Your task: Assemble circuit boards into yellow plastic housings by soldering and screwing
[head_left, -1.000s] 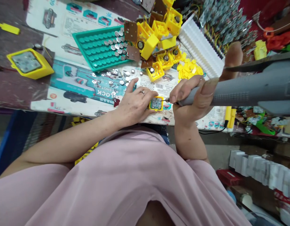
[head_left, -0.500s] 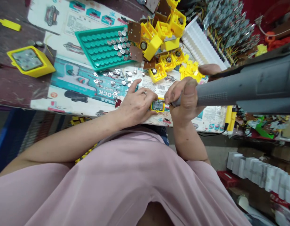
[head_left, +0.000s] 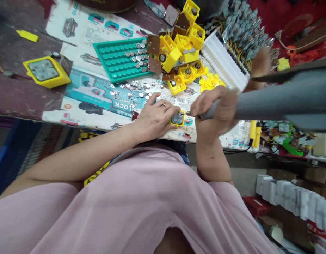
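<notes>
A small yellow case [head_left: 177, 119] with a grey panel in its open face lies near the table's front edge. My left hand [head_left: 155, 119] grips its left side between thumb and fingers, the index finger along the top and another finger raised. My right hand [head_left: 217, 109], smeared by motion, is wrapped round the front of a large grey electric screwdriver [head_left: 268, 102]. Its thin bit points left, with the tip over the upper right part of the case. Whether the tip touches a screw is too small to tell.
Coin cells fill part of a green tray [head_left: 117, 72]. Yellow housings [head_left: 176, 53] are heaped behind my hands, beside a white rack [head_left: 223, 58]. A larger yellow case [head_left: 55, 77] stands at left. Loose metal bits [head_left: 125, 88] lie scattered left of centre.
The screwdriver and my right hand have shifted right, so more of the bit shows. My left hand still holds the case. The whole view has shifted slightly.
</notes>
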Action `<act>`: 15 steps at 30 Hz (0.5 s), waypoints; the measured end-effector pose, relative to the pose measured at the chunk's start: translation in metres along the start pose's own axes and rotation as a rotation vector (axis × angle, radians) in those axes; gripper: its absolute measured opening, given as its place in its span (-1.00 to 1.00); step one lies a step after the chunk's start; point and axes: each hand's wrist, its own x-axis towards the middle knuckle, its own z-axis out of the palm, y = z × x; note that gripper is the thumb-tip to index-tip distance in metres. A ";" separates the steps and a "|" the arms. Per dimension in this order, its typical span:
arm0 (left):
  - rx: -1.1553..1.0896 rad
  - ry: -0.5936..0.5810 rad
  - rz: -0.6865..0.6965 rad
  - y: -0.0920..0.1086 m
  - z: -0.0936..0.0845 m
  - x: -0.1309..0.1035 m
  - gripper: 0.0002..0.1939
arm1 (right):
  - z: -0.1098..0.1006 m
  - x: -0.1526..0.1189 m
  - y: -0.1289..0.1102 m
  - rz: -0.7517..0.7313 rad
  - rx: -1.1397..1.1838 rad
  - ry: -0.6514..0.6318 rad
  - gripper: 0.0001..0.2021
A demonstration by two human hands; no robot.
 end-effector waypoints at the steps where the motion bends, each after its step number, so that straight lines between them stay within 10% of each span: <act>1: -0.002 0.009 0.017 0.000 -0.001 0.000 -0.50 | -0.004 0.002 -0.007 -0.011 0.062 0.055 -0.39; 15: -0.039 0.078 0.131 0.020 -0.024 0.043 -0.69 | -0.026 0.008 -0.016 -0.121 0.067 0.251 -0.30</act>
